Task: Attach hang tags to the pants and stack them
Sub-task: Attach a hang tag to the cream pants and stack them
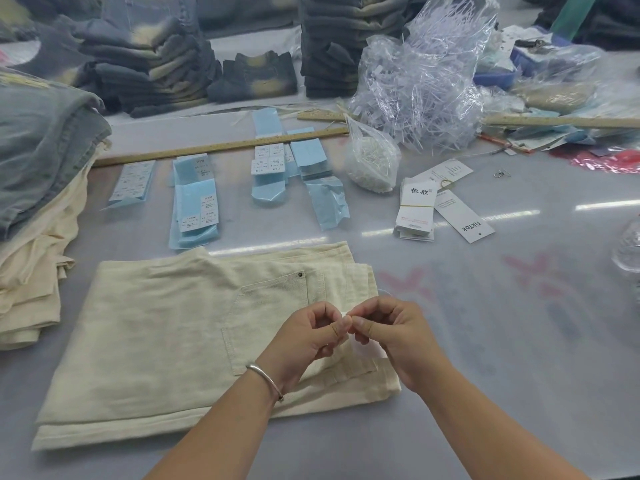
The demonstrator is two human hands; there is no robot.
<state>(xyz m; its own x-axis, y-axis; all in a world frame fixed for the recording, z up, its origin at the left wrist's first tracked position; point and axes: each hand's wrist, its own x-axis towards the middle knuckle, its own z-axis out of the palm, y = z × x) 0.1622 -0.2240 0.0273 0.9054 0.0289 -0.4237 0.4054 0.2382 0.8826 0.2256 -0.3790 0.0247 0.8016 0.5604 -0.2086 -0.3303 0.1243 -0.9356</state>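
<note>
Fingers (341,325) of both hands curled in and meeting tip to tip, pinching something small and pale, probably a thin tag string or fastener, too fine to name for certain. Left hand (308,341) with a silver bangle (265,375) at the wrist, right hand (394,336) just beside it, both raised over the right end of the folded cream pants (156,341), near the back pocket (273,306) and waistband. Judged as the attaching step, mid-way: string being threaded or knotted, no tag visibly on these pants yet. Next move likely calling for a fine, steady pull to close the loop, then a reach far right for a card from the bundle of hang tags (415,213) and the loose white tag (464,216) beside it. Pants flat on the bench (519,341), near edge parallel to the bench's front, with open bench to the right of them for working. To the left, a stack of cream and grey pants (38,216) close by, the likely place for the finished pair. Farther off, blue label sheets (197,206), a wooden ruler (221,147), a bag of white fasteners (374,161) and heaped clear plastic (426,74), crowding any far reach. A clear bottle (628,247) at the right edge, easy to knock.
</note>
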